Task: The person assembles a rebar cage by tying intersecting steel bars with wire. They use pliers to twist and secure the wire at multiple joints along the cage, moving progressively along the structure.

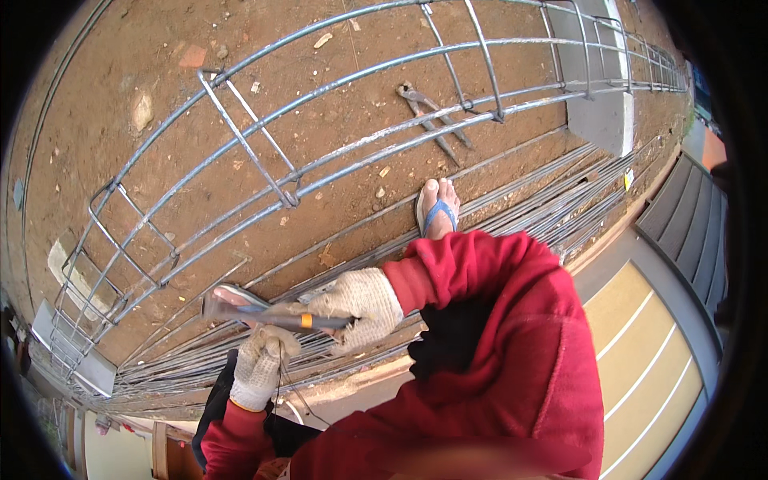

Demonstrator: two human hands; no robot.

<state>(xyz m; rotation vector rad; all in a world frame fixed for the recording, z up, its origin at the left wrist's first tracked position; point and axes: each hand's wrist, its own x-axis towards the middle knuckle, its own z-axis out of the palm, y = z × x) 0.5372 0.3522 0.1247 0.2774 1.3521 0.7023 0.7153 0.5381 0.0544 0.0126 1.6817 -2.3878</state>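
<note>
While gloved right hand (358, 304) is gripping a dark tool (272, 318) by its orange-banded handle, pointing toward 9 o'clock | left hand (260, 364) is pinching thin wire (290, 394) at 6 o'clock | tool seeming stiff, fairly heavy; wire springy | rods (512, 212) lying on dirt.

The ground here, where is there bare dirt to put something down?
Bare dirt shows through the rebar cage beside the pliers, and between cage and loose rods near the sandalled foot. The rods and the gloved hands are crowded.
</note>
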